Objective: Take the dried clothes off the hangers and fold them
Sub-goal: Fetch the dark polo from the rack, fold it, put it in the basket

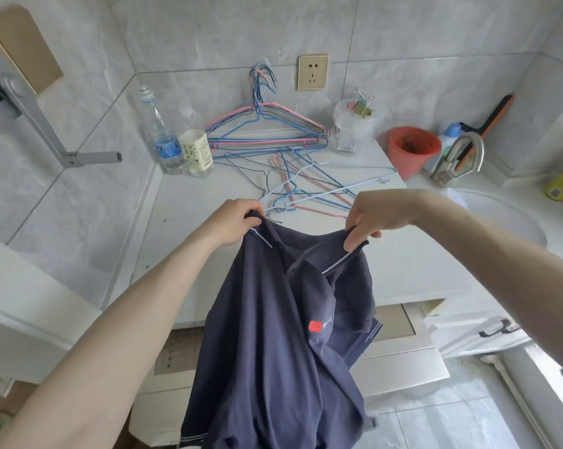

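Observation:
A dark navy polo shirt (267,345) with a white-striped collar and a small red chest logo hangs in front of the white counter (409,264). My left hand (233,223) grips the shirt at its left shoulder by the collar. My right hand (375,217) pinches the right shoulder at about the same height. The shirt's body droops down past the counter's front edge, its hem near the bottom of the view. Several bare wire hangers (309,183), blue, pink and white, lie tangled on the counter behind my hands. More hangers (264,128) lean against the wall.
Two plastic bottles (179,137) stand at the counter's back left. A clear tub with binder clips (357,121), an orange pot (411,149) and a metal tap (458,160) over a sink sit at the right. A grey metal arm (47,131) juts from the left wall.

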